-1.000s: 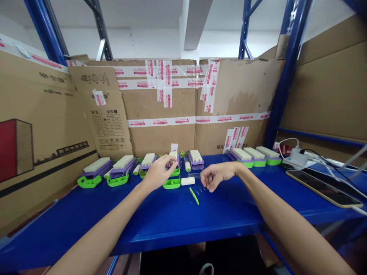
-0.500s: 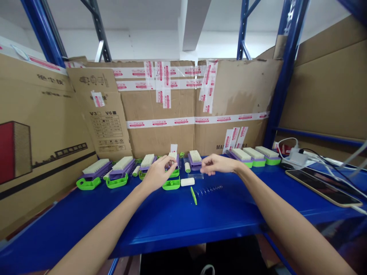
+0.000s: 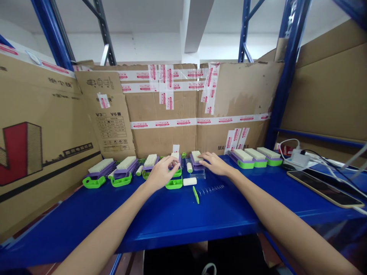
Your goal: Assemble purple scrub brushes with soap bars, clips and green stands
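Note:
My left hand is curled in front of a purple brush with pale bristles; its fingertips are pinched together, and whatever is between them is hidden. My right hand reaches forward with its fingers extended, the tips at the right side of another purple brush. Between the hands stands a small white roller with a green end. Nearer me are a white cylinder, a green tray-like part, a thin green piece and a metal spring. A clear plastic piece lies below the right brush.
More brushes with green handle parts line the left back of the blue shelf. Three brushes sit together at the right. Beyond them are a phone, a white charger and cables. Cardboard walls enclose the back and sides.
My right hand has moved forward and left, from above the shelf to the brush, and its fingers have straightened. My left hand stays by its brush. The view has shifted slightly.

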Tool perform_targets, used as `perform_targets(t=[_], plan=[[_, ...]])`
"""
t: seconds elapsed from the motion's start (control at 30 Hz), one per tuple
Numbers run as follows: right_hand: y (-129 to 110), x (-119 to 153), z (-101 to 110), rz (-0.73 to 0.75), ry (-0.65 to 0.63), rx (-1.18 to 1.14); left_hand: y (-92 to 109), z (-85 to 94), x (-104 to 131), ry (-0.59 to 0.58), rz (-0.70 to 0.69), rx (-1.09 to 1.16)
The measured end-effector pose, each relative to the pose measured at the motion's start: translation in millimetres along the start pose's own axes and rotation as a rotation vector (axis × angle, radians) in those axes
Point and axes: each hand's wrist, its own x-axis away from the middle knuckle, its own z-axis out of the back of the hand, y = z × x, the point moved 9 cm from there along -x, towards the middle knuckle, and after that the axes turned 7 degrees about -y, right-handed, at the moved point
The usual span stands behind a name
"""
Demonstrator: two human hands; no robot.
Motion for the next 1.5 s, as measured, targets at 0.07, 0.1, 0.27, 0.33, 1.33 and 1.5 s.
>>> perform_targets(t=[0.07,0.1,0.27,0.33,1.33,1.5], plan=[[5,-1,1,-0.034,0.007,0.025,-1,-1.0,0,-0.004,0.001,0.004],[8,-1,1,-0.053,0.011,0.034,-2,-1.5,0,-0.005,0.003,0.007],[23,4,5,-0.168,0.027,0.089,-4,-2.4,0,-0.009,0.003,0.006],[28,6,8,-0.211,0.033,0.111,-4,-2.1,0,-0.008,0.005,0.006],[71,22,3,-0.606,-0.017,0.113,-1,-0.5,0,0.004,-0.007,-0.006],[63,25,7,-0.605,0.010,0.130,0,-0.3,0,0.007,-0.014,-0.005]])
